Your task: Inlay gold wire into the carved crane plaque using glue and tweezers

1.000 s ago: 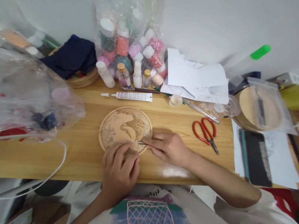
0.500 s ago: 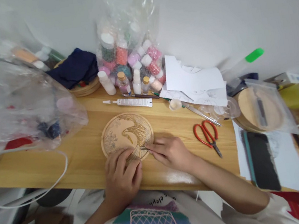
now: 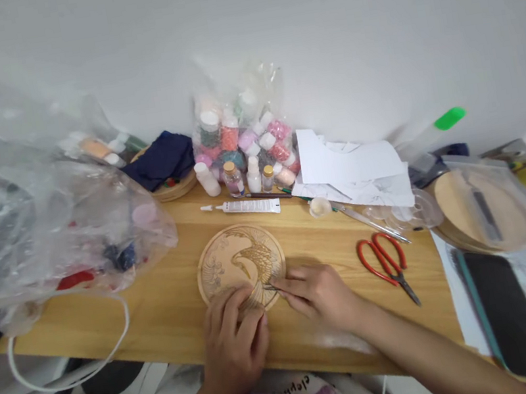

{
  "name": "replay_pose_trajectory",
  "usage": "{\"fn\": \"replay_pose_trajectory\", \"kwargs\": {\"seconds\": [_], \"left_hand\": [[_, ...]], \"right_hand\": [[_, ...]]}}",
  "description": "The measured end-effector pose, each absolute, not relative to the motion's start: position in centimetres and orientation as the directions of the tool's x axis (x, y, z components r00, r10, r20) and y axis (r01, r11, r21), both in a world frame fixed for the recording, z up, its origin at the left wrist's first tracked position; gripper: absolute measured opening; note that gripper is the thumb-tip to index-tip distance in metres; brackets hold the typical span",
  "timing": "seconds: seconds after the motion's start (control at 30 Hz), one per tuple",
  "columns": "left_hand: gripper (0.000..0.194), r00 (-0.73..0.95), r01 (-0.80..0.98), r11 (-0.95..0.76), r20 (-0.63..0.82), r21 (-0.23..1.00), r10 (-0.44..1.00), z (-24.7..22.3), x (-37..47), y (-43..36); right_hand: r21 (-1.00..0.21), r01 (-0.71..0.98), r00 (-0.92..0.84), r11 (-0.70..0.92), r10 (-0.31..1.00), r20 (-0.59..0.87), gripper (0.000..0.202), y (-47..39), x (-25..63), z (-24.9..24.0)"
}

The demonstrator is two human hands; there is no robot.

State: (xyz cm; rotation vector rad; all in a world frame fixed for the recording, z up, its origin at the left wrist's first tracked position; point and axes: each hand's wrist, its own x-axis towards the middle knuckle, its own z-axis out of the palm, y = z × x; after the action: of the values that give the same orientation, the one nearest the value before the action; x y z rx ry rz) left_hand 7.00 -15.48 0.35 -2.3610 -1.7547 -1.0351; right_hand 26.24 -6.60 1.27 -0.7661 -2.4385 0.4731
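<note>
Head view shows a round board (image 3: 221, 262) on the table (image 3: 316, 232), the left hand (image 3: 235, 342) resting unclenched on its near edge. The right hand (image 3: 322, 295) pinches a slim metal tool (image 3: 270, 288) over the board; scissors (image 3: 386, 263) lie farther right, a white tube (image 3: 252, 207) just behind the board.

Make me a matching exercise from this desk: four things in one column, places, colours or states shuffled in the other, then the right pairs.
Column one:
1. Left hand
2. Right hand
3. Scissors
4. White tube

Column two:
A. Red-handled
B. Lies in front of the small bottles
C. Pinches a thin tool
D. Rests on the near part of the patterned round board

Pairs: 1-D, 2-C, 3-A, 4-B
</note>
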Motion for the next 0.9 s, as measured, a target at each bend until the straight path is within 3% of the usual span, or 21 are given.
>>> {"fn": "replay_pose_trajectory", "kwargs": {"seconds": [0.37,0.9], "left_hand": [[0.014,0.133,0.863,-0.369,0.548,0.346,0.826,0.44,7.02,-15.32],[0.007,0.139,0.882,-0.339,0.507,0.327,0.851,0.85,6.99,-15.40]], "right_hand": [[-0.506,0.414,-0.696,0.756,0.621,0.359,0.025,-6.67,26.16,1.31],[-0.466,0.433,-0.718,0.772,0.608,0.339,0.025,-6.40,26.50,1.57]]}}
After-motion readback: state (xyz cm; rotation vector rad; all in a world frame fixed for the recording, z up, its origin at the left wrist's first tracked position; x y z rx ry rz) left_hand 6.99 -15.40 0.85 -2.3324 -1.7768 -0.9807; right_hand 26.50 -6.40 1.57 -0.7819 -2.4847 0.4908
